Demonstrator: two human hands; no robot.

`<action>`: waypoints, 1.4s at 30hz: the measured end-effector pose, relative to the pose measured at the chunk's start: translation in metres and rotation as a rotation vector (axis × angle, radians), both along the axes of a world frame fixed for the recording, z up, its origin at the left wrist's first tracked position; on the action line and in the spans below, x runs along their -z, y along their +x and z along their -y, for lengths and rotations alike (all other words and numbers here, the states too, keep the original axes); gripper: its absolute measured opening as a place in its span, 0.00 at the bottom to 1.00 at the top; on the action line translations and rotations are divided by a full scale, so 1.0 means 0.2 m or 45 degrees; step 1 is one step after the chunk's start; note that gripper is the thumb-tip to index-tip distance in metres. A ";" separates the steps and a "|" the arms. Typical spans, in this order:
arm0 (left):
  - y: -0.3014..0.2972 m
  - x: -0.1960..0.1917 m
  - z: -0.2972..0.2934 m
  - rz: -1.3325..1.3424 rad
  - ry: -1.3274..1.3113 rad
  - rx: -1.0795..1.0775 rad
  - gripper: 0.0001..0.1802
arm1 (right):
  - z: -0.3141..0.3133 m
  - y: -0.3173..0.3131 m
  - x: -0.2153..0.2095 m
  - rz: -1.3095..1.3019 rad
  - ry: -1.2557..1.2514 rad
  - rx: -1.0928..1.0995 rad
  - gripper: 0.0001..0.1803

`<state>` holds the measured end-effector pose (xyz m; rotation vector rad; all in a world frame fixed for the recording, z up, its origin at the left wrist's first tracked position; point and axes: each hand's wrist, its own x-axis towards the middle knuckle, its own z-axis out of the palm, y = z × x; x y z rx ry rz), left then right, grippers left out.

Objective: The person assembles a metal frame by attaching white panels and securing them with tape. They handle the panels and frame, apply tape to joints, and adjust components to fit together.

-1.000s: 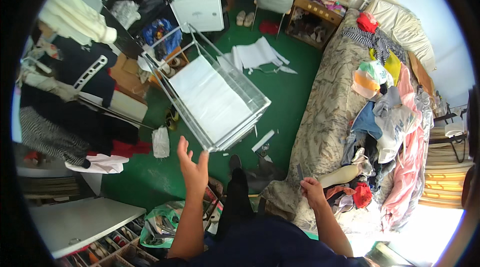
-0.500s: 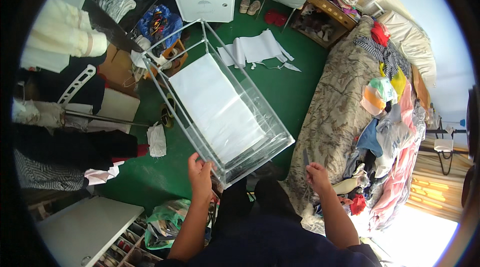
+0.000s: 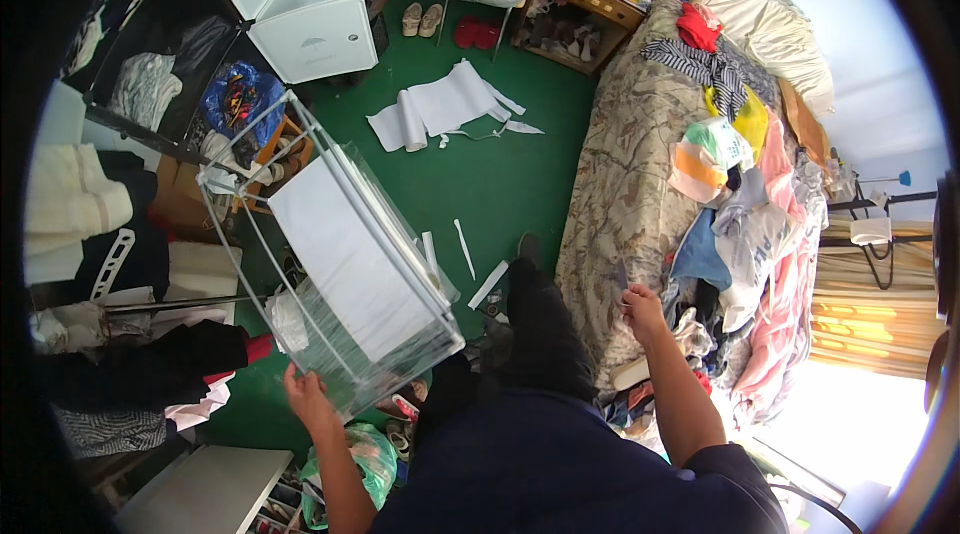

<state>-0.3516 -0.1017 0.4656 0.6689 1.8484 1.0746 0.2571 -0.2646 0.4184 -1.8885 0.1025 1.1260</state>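
My left hand [image 3: 311, 402] grips the near lower corner of a light rack frame [image 3: 398, 251] made of grey tubes, with clear plastic film around part of it. The rack is held tilted above the floor. A white sheet-like panel [image 3: 342, 259] spans its inside. My right hand [image 3: 643, 312] is closed around a small knife [image 3: 622, 276], its narrow blade pointing up and away from me, over the edge of the bed. The knife's handle is mostly hidden in my fingers.
White sheeting [image 3: 440, 106] and cut strips [image 3: 466, 250] lie on the green floor. On the right, the bed [image 3: 610, 204] is heaped with clothes and bags. Hanging clothes [image 3: 150, 359] and a cabinet with a white door [image 3: 318, 42] crowd the left. A green plastic bag [image 3: 365, 459] sits by my left forearm.
The rack has swung left and lower with my left hand, and its angle has turned. My right hand stays near the bed, still holding the knife. Strips on the floor have come into view.
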 end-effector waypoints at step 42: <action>1.48 -0.24 -0.39 -1.277 -0.726 -0.081 0.47 | -2.99 -0.10 -0.08 0.072 0.350 -2.397 0.12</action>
